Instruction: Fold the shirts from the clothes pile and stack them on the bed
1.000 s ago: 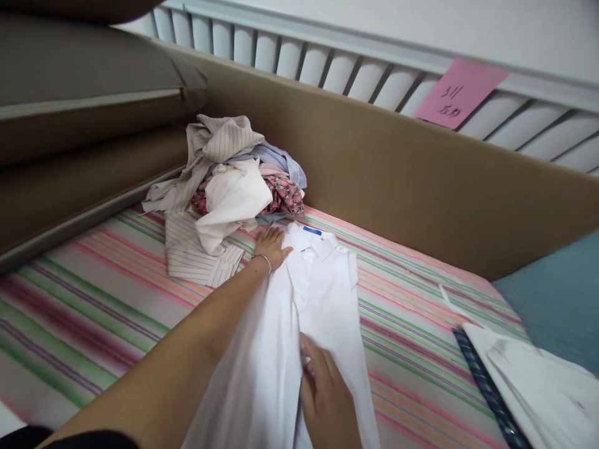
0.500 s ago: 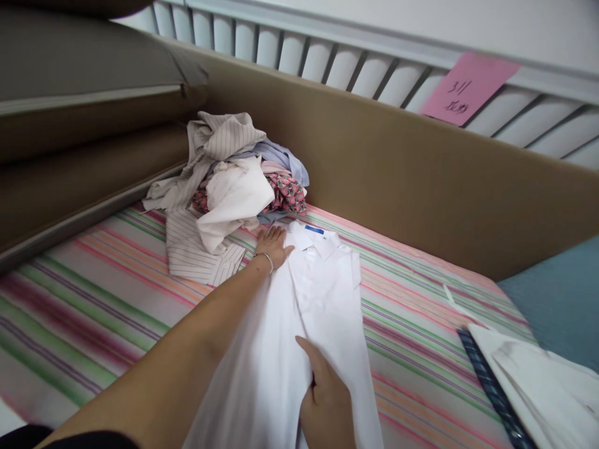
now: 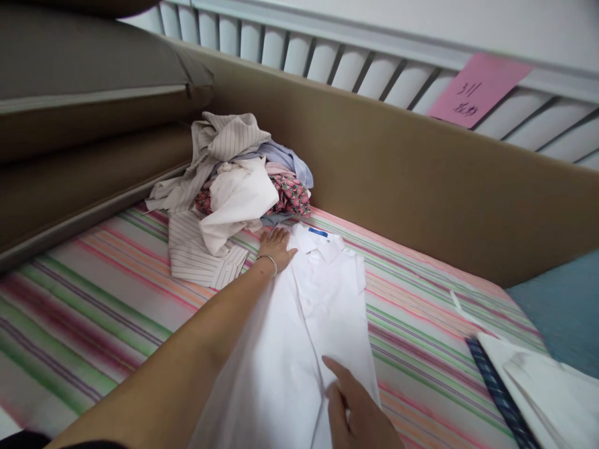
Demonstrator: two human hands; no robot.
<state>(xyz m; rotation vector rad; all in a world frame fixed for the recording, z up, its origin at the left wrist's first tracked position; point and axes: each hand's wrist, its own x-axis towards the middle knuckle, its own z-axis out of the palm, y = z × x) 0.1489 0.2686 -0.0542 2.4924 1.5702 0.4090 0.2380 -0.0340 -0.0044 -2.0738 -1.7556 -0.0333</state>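
Far left: stacked brown cushions [image 3: 84, 118] run along the edge of a striped sheet [image 3: 84, 299], pink, green and white bands, bare on this side.

Left of centre: a loose heap of clothes [image 3: 234, 181] on the sheet against a brown padded board [image 3: 397, 181]. No basket or box holds it. In the heap: striped shirts, a cream piece, a light blue piece, a pink patterned piece. One striped shirt [image 3: 196, 255] spills flat toward the near side.

Centre: left hand [image 3: 276, 246], silver bangle at the wrist, lies flat with fingers spread and not clenched, pressing the shoulder of a white shirt [image 3: 322, 299] just beside the collar. Fingertips sit just short of the heap. The forearm crosses the shirt's left half and hides it.

The white shirt lies face up on the sheet, collar toward the board, blue label [image 3: 318, 232] showing inside the neck.

Lower centre-right: right hand [image 3: 358, 411] rests open on the shirt's lower front, fingers flat, gripping nothing.

Upper right: pink paper note [image 3: 477, 90] stuck on the white slatted rail [image 3: 327, 59].

Far right: a folded white garment [image 3: 547, 393] with a dark checked edge, well apart from the shirt; blue fabric [image 3: 561, 312] behind it
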